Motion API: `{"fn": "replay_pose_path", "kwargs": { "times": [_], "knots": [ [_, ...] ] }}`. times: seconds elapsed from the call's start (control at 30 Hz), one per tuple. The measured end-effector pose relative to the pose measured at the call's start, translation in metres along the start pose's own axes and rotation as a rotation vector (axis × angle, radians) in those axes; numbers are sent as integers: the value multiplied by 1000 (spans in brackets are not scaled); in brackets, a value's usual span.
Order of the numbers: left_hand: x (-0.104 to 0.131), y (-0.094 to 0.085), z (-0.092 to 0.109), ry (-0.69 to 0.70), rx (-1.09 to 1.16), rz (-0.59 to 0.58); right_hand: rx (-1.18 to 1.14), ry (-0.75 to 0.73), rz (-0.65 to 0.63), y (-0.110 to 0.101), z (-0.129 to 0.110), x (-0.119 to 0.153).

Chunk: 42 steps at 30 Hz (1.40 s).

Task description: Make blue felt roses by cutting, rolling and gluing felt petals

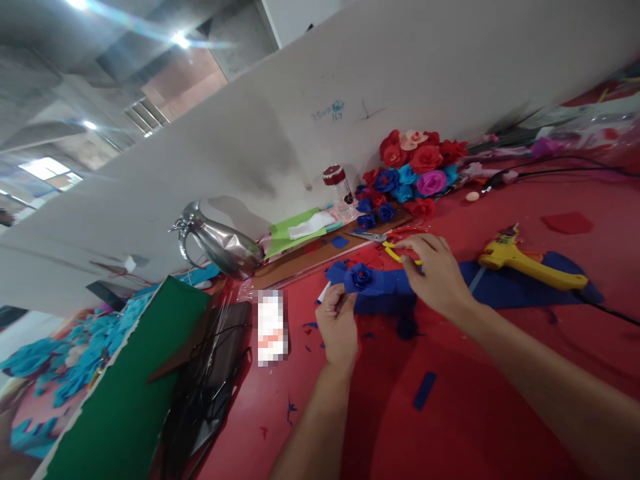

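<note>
A dark blue flower (360, 275) is pinched by its lower side between the fingers of my left hand (338, 323). My right hand (440, 273) is over the blue strip material (385, 293), right beside the yellow and red handles of the scissors (395, 250); its thumb and fingers are curved and apart, with nothing visible between them. The scissor blades point left. To the right, a yellow glue gun (535, 265) lies on a blue sheet (500, 293). A small blue strip (425, 391) rests on the red tabletop (380, 413).
A bunch of red, blue and pink flowers (425, 160) lies at the back, beside a red-lidded jar (339, 190). A metal jug (215, 240) stands left. A green panel (130, 387) and black cables are at the left; the glue gun's cord (615, 315) runs right.
</note>
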<state>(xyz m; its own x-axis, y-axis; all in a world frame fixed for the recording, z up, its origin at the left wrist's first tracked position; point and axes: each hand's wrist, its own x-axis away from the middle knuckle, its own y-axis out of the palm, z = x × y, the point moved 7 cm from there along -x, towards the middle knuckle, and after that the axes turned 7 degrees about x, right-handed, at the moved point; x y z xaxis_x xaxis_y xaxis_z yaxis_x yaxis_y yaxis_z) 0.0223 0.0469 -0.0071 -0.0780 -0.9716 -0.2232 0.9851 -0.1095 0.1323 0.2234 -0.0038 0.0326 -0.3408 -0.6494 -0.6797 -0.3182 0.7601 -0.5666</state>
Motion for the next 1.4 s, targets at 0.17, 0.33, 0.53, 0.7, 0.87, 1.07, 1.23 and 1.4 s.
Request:
{"fn": "replay_pose_path", "kwargs": {
  "times": [0.17,0.33,0.53,0.7,0.87,1.07,1.23,1.4],
  "knots": [
    [1,-1,2,10,-12,44,372,13,-346,43,49,3],
    [1,0,8,66,-27,81,538,-2,-575,50,50,4],
    [-4,-3,-6,-34,140,189,663,73,-764,66,49,-27],
    [-7,-4,-14,-131,297,249,694,63,-864,78,40,-47],
    [-10,-9,-15,-157,418,322,650,28,-779,57,24,-54],
    [-13,-14,-20,-156,430,364,-291,362,-507,27,-5,-23],
    [-13,-24,-17,-103,450,452,-1143,807,-651,45,-52,38],
    [-11,-27,-2,-47,419,458,-1187,867,-842,53,-74,71]
  ]
}}
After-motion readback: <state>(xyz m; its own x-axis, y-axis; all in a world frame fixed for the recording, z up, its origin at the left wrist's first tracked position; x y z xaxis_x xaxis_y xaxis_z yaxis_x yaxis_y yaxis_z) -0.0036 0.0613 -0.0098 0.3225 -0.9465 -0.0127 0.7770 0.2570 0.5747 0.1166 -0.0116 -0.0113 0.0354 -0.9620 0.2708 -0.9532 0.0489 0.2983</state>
